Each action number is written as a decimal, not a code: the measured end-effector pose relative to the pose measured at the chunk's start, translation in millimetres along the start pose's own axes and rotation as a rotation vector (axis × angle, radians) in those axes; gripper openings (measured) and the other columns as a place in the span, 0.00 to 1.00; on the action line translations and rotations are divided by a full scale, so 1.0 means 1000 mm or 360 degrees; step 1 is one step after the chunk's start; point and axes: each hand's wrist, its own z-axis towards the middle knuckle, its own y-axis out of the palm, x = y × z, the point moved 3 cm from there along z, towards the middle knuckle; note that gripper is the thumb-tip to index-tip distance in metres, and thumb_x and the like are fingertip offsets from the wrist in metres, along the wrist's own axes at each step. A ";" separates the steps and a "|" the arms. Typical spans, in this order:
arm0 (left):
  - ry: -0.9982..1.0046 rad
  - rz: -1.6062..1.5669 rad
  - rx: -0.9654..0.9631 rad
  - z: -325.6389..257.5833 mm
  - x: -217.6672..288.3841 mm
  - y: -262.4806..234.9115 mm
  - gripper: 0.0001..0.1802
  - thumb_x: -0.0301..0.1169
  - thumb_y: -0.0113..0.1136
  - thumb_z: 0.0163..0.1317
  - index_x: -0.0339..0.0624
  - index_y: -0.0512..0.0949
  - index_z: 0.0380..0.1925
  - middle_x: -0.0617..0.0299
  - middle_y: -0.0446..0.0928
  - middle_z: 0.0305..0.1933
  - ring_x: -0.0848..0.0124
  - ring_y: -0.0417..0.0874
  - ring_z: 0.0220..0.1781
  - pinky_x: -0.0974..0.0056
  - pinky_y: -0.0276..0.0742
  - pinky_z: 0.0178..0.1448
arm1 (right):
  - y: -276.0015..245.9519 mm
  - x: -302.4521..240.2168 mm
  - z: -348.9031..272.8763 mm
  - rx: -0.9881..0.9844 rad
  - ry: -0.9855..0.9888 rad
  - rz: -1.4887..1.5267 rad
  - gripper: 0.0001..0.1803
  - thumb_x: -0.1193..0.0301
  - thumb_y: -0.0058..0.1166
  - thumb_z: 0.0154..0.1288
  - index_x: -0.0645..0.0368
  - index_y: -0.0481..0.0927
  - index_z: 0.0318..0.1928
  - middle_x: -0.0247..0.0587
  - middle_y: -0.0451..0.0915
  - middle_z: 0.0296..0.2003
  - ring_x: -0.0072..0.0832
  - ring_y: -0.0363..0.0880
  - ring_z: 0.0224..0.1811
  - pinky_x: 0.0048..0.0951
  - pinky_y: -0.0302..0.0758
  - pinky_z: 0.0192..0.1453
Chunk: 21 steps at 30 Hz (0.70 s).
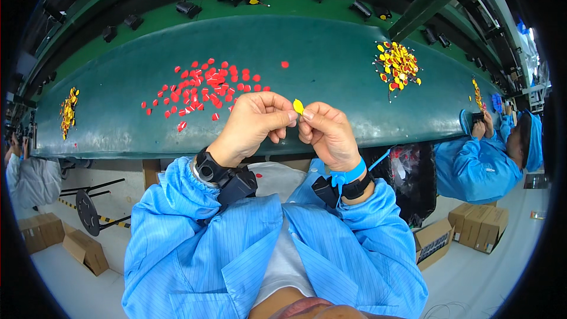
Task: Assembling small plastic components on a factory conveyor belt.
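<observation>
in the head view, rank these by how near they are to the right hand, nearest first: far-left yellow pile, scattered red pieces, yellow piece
Nearest to the right hand:
1. Yellow piece, at its fingertips.
2. Scattered red pieces, left of it.
3. Far-left yellow pile, well beyond the reds.

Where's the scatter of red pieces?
In the head view, the red pieces lie on the green table, mostly left of centre, just beyond the left hand.

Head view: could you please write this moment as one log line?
right hand: pinching yellow piece | left hand: at its edge, contact unclear | green table: red pieces, yellow-red pile
</observation>
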 end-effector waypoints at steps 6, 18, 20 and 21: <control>0.0137 0.0131 0.0067 0.008 -0.006 -0.007 0.02 0.23 0.61 0.56 0.36 0.79 0.29 0.62 0.79 0.27 0.79 0.76 0.22 0.74 0.72 0.26 | -0.005 0.007 0.003 -0.0206 0.0154 0.0335 0.06 0.72 0.50 0.66 0.61 0.75 0.32 0.34 0.72 0.21 0.20 0.66 0.22 0.22 0.63 0.27; 0.1341 0.3482 -0.0463 0.084 0.021 -0.056 0.03 0.30 0.56 0.46 0.46 0.77 0.17 0.65 0.71 0.26 0.68 0.77 0.33 0.66 0.72 0.34 | -0.051 -0.009 -0.005 -0.0080 -0.0015 0.0439 0.06 0.72 0.48 0.66 0.60 0.73 0.32 0.36 0.71 0.21 0.22 0.64 0.22 0.23 0.61 0.27; 0.1280 0.3573 -0.0525 0.079 0.017 -0.053 0.04 0.30 0.55 0.47 0.45 0.75 0.17 0.64 0.69 0.27 0.68 0.75 0.33 0.66 0.72 0.34 | -0.057 -0.012 -0.008 -0.0005 -0.0041 0.0436 0.06 0.72 0.48 0.65 0.60 0.73 0.31 0.35 0.71 0.21 0.22 0.64 0.22 0.23 0.60 0.27; 0.1246 0.3610 -0.0552 0.074 0.020 -0.051 0.04 0.30 0.55 0.47 0.45 0.73 0.17 0.63 0.68 0.27 0.68 0.75 0.33 0.66 0.72 0.34 | -0.061 -0.013 -0.009 -0.0005 -0.0048 0.0445 0.06 0.72 0.48 0.65 0.60 0.73 0.31 0.35 0.71 0.21 0.22 0.64 0.22 0.23 0.60 0.27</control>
